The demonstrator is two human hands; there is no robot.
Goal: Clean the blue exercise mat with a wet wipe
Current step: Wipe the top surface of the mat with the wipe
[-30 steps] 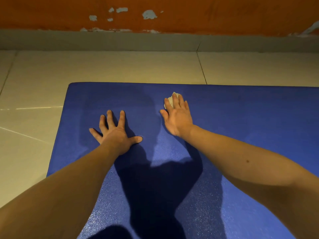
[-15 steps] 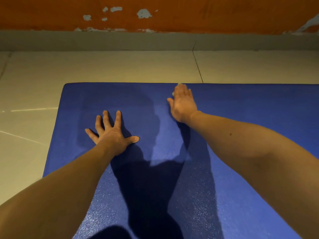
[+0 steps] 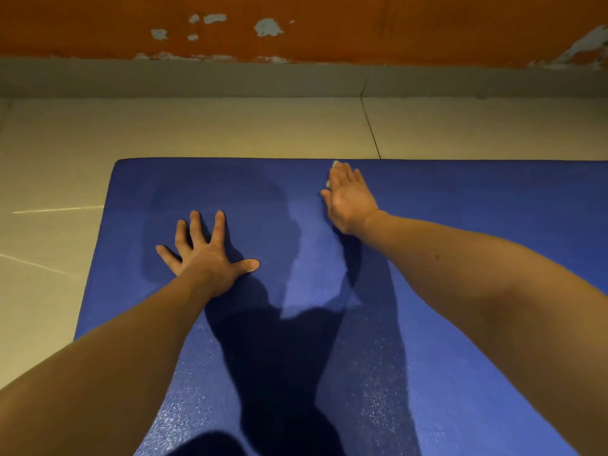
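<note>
The blue exercise mat lies flat on the tiled floor and fills most of the view. My left hand rests palm down on it with fingers spread, holding nothing. My right hand lies flat near the mat's far edge, pressing a white wet wipe against the surface. Only small bits of the wipe show past the fingertips and beside the thumb side; the rest is hidden under the palm. A darker, damp-looking patch spreads on the mat around my left hand.
Pale floor tiles surround the mat at the far side and the left. A grey skirting and an orange wall with chipped paint stand beyond. My shadow falls across the mat's middle.
My right hand slid the wipe away from me, from the mat's middle up to its far edge. My left hand stayed planted in place.
</note>
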